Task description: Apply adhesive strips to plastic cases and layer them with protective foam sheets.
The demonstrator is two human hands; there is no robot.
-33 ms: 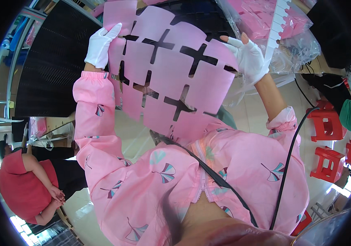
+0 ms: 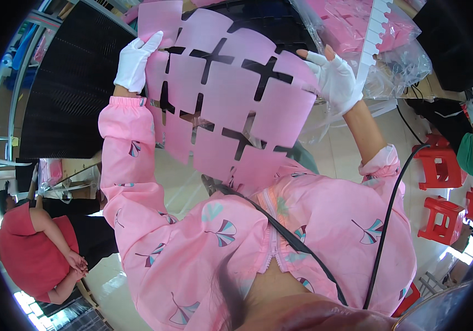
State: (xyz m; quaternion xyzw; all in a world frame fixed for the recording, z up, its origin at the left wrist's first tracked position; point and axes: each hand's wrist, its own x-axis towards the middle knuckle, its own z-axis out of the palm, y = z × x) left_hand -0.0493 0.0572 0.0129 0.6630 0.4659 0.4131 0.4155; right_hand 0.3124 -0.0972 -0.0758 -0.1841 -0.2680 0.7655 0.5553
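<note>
A large pink sheet (image 2: 225,94) cut into joined square tabs with cross-shaped gaps hangs in front of me, lifted above a black ribbed work surface (image 2: 65,83). My left hand (image 2: 135,62), in a white glove, grips the sheet's upper left edge. My right hand (image 2: 333,77), in a white glove with open fingertips, holds the sheet's upper right edge. Both pink sleeves reach upward to it.
Clear plastic bags of pink parts (image 2: 358,33) and a white toothed strip (image 2: 373,33) lie at the upper right. Red plastic stools (image 2: 440,165) stand on the right. A person in a red top (image 2: 32,254) sits at the lower left. A black cable (image 2: 382,231) runs across my chest.
</note>
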